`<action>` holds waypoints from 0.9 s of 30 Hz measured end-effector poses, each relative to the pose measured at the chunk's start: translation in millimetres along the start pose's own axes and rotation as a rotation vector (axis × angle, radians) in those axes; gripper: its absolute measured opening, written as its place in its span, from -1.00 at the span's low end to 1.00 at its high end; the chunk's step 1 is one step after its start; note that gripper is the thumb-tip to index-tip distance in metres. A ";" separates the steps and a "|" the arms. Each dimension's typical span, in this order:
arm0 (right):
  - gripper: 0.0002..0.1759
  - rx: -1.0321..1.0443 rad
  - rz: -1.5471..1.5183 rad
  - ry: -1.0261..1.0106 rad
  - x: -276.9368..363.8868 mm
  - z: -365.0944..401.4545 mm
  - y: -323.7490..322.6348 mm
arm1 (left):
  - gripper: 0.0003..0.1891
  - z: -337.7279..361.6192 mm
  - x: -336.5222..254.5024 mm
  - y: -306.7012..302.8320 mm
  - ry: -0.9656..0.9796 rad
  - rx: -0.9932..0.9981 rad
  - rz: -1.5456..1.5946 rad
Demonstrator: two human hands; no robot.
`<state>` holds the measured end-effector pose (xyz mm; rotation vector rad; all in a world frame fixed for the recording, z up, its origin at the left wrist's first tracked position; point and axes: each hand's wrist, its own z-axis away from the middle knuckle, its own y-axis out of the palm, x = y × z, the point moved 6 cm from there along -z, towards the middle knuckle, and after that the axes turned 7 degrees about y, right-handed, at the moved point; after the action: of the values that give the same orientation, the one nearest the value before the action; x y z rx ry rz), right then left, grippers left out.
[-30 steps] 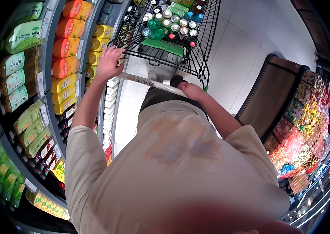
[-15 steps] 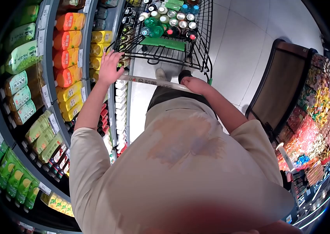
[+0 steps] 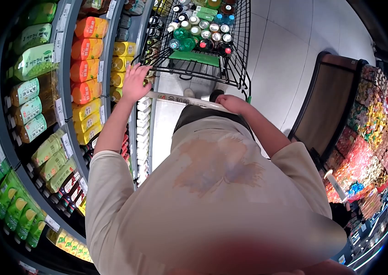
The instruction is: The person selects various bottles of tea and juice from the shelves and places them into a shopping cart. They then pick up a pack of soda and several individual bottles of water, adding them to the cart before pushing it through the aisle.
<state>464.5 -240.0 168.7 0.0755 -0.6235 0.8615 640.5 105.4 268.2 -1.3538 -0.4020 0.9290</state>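
My left hand (image 3: 136,82) rests at the left end of the white cart handle (image 3: 184,99), its fingers spread towards the shelf side. At the handle's right part, my right hand (image 3: 233,104) is wrapped round the bar. Beyond the handle stands the black wire shopping cart (image 3: 244,50). It holds several bottles and cans, among them green bottles (image 3: 186,41) and a dark bottle with a red cap (image 3: 206,44). A green strip (image 3: 195,58) crosses the near end of the basket.
Drink shelves run along the left, with orange bottles (image 3: 86,69), yellow bottles (image 3: 89,128) and green packs (image 3: 17,208). A dark-framed panel (image 3: 320,101) stands on the right beside a display of colourful packets (image 3: 370,123). Pale floor tiles (image 3: 281,50) lie between.
The shelves and the cart have shifted slightly in view. Both hands remain at the handle, my left hand a little further right and lower in the picture.
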 end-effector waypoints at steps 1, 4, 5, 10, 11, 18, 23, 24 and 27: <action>-0.55 0.003 -0.011 -0.001 0.0 -0.1 0.0 | -0.34 -0.6 -0.3 -0.5 -0.002 -0.003 0.002; -0.55 0.018 -0.034 0.001 -0.1 0.5 -0.2 | -0.35 -2.0 -2.6 -3.4 -0.007 -0.013 0.011; -0.55 0.034 -0.022 0.005 -1.9 -1.1 0.9 | -0.36 -2.3 -3.1 -4.1 -0.006 -0.019 0.014; -0.56 0.077 0.011 -0.019 -3.5 -2.8 1.6 | -0.37 -7.6 -5.8 -7.0 -0.019 -0.014 0.023; -0.55 0.087 0.005 -0.026 -3.6 -3.2 1.8 | -0.37 -8.4 -6.9 -8.1 -0.017 -0.019 0.028; -0.53 0.141 -0.019 -0.045 -0.1 -3.1 2.2 | -0.37 -11.5 -8.5 -10.7 -0.014 -0.015 0.039; -0.56 0.036 -0.006 -0.102 1.5 -6.1 -1.9 | -0.34 -10.5 -4.8 -5.7 -0.045 0.035 0.003; -0.58 -0.018 0.008 -0.126 5.0 -1.7 -4.7 | -0.33 -9.7 -4.3 -3.9 -0.052 0.041 -0.005; -0.64 -0.162 0.083 -0.167 23.8 13.7 -15.9 | -0.36 -12.1 -4.8 -6.1 -0.068 0.045 -0.009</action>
<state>481.0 -238.4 195.8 -0.0257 -0.8561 0.8872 648.5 94.1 272.5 -1.2806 -0.4364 0.9728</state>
